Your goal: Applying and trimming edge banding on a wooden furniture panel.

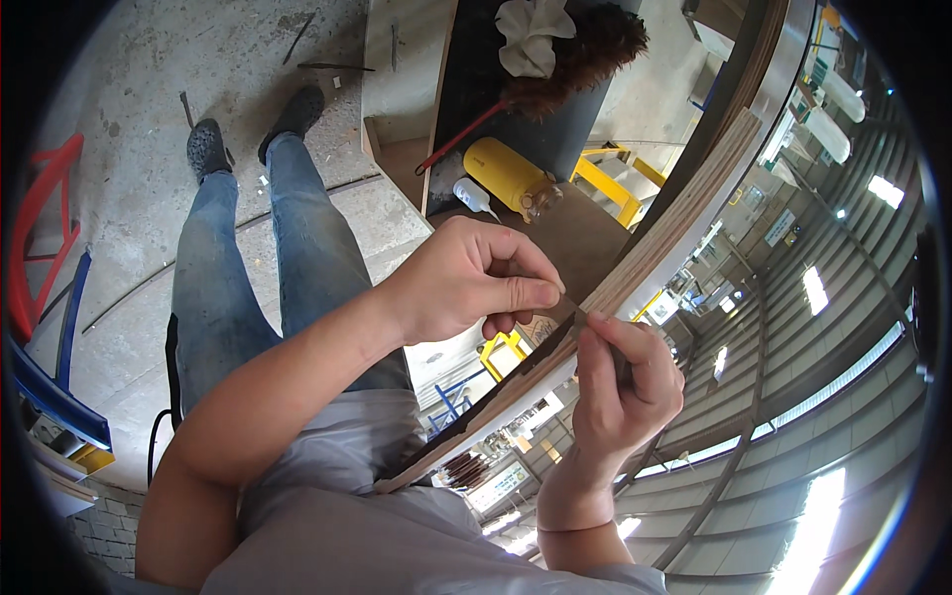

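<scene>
My left hand [474, 285] is closed, with thumb and forefinger pinched together. My right hand [627, 385] is pinched too, its fingertips just beside the left ones. Between the two pinches shows a small, thin, dark piece [576, 309]; its kind cannot be made out. Both hands are at the edge of a long board [684, 203] with layered, plywood-like edges and a shiny, mirror-like face. The right hand overlaps that face, and the left is on the side of the layered edge.
Beyond my left hand, a dark surface holds a yellow bottle [499, 171], a small white bottle [474, 196], a brown feather duster [585, 59] with a red handle and a crumpled white cloth [534, 38]. A red metal frame [40, 238] and a blue bar [64, 402] stand at left.
</scene>
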`<state>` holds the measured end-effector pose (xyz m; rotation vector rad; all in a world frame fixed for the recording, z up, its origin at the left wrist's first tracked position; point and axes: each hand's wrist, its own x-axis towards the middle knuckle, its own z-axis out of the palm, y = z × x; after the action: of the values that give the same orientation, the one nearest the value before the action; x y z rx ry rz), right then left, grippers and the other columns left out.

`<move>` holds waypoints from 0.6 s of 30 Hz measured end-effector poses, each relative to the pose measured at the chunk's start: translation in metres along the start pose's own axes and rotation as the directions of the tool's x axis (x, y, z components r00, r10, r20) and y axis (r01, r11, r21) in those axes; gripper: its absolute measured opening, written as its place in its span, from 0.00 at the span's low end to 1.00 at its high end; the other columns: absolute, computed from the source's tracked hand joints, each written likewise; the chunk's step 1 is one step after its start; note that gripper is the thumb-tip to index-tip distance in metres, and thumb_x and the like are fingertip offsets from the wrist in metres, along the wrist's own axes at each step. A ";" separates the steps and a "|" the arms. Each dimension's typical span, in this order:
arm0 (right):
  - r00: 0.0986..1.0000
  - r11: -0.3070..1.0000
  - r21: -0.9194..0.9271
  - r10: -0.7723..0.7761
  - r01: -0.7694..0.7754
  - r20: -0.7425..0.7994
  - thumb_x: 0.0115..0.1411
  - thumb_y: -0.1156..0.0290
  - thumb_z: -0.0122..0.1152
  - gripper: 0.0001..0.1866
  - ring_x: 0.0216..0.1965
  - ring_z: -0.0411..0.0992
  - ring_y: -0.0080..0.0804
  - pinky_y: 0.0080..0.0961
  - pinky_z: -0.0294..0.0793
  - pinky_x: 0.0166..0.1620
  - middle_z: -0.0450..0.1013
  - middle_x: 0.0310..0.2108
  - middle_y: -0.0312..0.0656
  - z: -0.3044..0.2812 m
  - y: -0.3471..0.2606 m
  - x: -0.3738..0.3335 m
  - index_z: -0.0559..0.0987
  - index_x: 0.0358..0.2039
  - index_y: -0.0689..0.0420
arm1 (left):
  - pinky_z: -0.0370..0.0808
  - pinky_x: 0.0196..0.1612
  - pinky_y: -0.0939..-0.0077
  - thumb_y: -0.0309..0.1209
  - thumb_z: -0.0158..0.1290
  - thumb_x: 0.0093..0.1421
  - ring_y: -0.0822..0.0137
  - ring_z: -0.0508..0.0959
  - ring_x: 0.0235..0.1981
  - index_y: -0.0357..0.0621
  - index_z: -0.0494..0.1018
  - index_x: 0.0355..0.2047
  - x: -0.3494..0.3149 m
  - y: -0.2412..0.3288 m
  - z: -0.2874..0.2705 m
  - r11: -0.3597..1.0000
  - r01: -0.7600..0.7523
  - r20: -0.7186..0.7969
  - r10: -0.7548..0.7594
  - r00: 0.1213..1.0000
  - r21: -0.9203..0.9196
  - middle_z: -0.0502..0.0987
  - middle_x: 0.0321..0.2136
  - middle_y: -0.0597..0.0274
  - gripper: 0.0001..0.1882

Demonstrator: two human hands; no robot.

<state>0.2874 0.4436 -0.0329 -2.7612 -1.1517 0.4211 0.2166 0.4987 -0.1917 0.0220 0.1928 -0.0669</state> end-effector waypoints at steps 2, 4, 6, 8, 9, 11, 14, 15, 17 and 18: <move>1.000 1.000 0.007 0.009 -0.009 -0.002 0.45 0.86 0.64 0.09 0.14 0.64 0.20 0.14 0.57 0.18 0.69 0.14 0.37 0.001 0.000 -0.001 0.78 0.28 0.61 | 0.69 0.21 0.87 0.28 0.57 0.57 0.79 0.73 0.20 0.35 0.76 0.33 -0.001 -0.001 0.000 1.000 -0.005 -0.004 0.005 1.000 -0.008 0.76 0.21 0.65 0.07; 0.999 0.999 0.003 -0.032 0.032 -0.007 0.44 0.86 0.64 0.09 0.14 0.64 0.20 0.14 0.58 0.18 0.69 0.15 0.38 0.001 0.000 -0.001 0.78 0.28 0.61 | 0.71 0.20 0.85 0.27 0.57 0.57 0.77 0.74 0.19 0.36 0.75 0.32 0.000 -0.003 -0.001 1.000 -0.016 0.000 0.016 1.000 -0.005 0.75 0.21 0.63 0.06; 0.999 0.999 -0.001 -0.045 0.045 -0.007 0.45 0.86 0.64 0.09 0.14 0.64 0.20 0.14 0.58 0.18 0.69 0.15 0.38 0.002 -0.001 -0.001 0.78 0.28 0.61 | 0.72 0.18 0.83 0.26 0.57 0.56 0.75 0.74 0.18 0.36 0.75 0.31 -0.001 -0.004 -0.002 1.000 -0.026 0.004 0.026 1.000 -0.001 0.75 0.21 0.62 0.06; 0.998 0.998 -0.005 -0.060 0.059 -0.007 0.45 0.86 0.64 0.09 0.15 0.65 0.20 0.14 0.59 0.19 0.69 0.15 0.38 0.001 -0.002 -0.001 0.78 0.28 0.61 | 0.72 0.18 0.83 0.26 0.57 0.56 0.75 0.74 0.18 0.35 0.75 0.31 -0.002 -0.005 -0.003 1.000 -0.017 -0.001 0.017 1.000 0.012 0.75 0.21 0.62 0.06; 0.998 0.998 -0.007 -0.060 0.060 0.007 0.45 0.87 0.64 0.10 0.15 0.65 0.20 0.15 0.59 0.19 0.69 0.15 0.38 0.001 -0.003 -0.001 0.78 0.28 0.61 | 0.72 0.18 0.83 0.26 0.57 0.56 0.75 0.74 0.18 0.35 0.75 0.31 -0.002 -0.005 -0.003 1.000 -0.015 -0.002 0.015 1.000 0.012 0.75 0.21 0.62 0.06; 0.998 0.998 -0.008 -0.055 0.056 0.020 0.45 0.87 0.64 0.10 0.15 0.65 0.20 0.15 0.60 0.19 0.69 0.15 0.38 0.001 -0.003 -0.002 0.78 0.28 0.61 | 0.72 0.18 0.83 0.26 0.57 0.56 0.75 0.74 0.18 0.35 0.75 0.31 -0.004 -0.006 -0.004 1.000 -0.018 0.015 0.018 1.000 -0.018 0.75 0.20 0.62 0.06; 0.998 0.998 -0.008 -0.057 0.057 0.022 0.45 0.87 0.64 0.10 0.15 0.65 0.21 0.15 0.61 0.19 0.69 0.15 0.38 0.001 -0.003 -0.004 0.78 0.29 0.62 | 0.69 0.20 0.86 0.27 0.57 0.57 0.79 0.72 0.18 0.35 0.76 0.32 -0.005 -0.005 -0.003 1.000 0.007 0.011 -0.007 1.000 -0.016 0.75 0.21 0.64 0.07; 0.998 0.998 -0.026 -0.056 0.057 0.032 0.45 0.87 0.64 0.10 0.15 0.66 0.21 0.15 0.61 0.19 0.69 0.16 0.38 0.000 -0.004 -0.003 0.78 0.29 0.62 | 0.69 0.20 0.86 0.27 0.57 0.57 0.79 0.72 0.18 0.35 0.76 0.32 -0.005 -0.005 -0.004 1.000 0.013 0.010 -0.013 1.000 -0.017 0.75 0.21 0.64 0.07; 0.998 0.998 -0.044 -0.050 0.052 0.044 0.45 0.87 0.64 0.10 0.15 0.66 0.21 0.15 0.61 0.20 0.69 0.16 0.38 -0.001 -0.006 -0.004 0.78 0.29 0.62 | 0.71 0.17 0.84 0.26 0.57 0.56 0.75 0.74 0.18 0.35 0.75 0.31 -0.005 -0.006 -0.004 1.000 -0.011 0.012 0.011 1.000 -0.009 0.76 0.20 0.61 0.06; 0.997 0.998 -0.046 -0.048 0.050 0.053 0.45 0.87 0.64 0.10 0.15 0.66 0.22 0.15 0.62 0.20 0.70 0.16 0.39 -0.001 -0.007 -0.004 0.78 0.29 0.62 | 0.71 0.17 0.84 0.26 0.57 0.56 0.75 0.74 0.18 0.35 0.75 0.31 -0.006 -0.006 -0.004 1.000 -0.008 0.011 0.008 1.000 -0.012 0.76 0.20 0.61 0.06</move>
<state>0.2804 0.4453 -0.0292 -2.7711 -1.2548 0.4681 0.2095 0.4931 -0.1951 0.0109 0.1818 -0.0581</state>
